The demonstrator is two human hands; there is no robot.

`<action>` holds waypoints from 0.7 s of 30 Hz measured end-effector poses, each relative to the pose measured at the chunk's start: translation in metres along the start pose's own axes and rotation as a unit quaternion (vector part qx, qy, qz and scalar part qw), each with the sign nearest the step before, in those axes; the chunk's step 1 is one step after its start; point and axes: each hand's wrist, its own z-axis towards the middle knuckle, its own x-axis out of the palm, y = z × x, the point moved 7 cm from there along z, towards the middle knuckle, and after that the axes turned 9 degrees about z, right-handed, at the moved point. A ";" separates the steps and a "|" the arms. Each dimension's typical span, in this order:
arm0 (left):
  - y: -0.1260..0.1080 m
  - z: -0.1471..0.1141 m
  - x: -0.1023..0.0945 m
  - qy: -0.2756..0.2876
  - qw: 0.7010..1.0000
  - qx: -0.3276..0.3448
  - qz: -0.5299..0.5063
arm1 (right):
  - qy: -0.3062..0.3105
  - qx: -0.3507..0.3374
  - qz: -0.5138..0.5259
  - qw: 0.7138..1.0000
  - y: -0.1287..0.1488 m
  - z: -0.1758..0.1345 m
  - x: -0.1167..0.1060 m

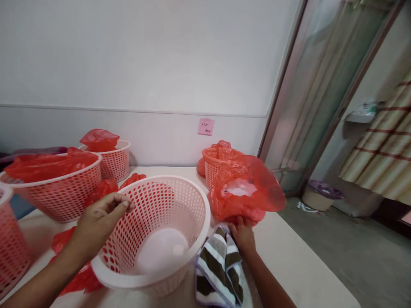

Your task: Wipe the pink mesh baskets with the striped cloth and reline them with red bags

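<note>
A pale pink plastic basket [165,252] with perforated sides stands in front of me, and no contents show inside it. Over its left rim hovers my left hand [104,216], thumb and fingers drawn together in a loose pinch with nothing visible in them. To the basket's right, my right hand [243,235] grips the lower edge of a red plastic bag [237,205], its fingertips partly hidden beneath the bag. Something whitish shows in the bag's mouth. A striped brown, grey and white towel [220,269] lies between the basket and my right forearm.
Pink baskets with red bags, such as the left basket [67,192] and back basket [117,160], crowd the left. An orange basket [210,169] stands behind the bag. Loose red plastic [80,278] lies left. The white table [298,261] ends at right; a bin [321,199] stands on the floor.
</note>
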 end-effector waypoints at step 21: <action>-0.018 0.001 0.007 -0.015 0.999 0.025 0.025 | 0.004 0.113 0.270 0.956 0.005 -0.098 -0.023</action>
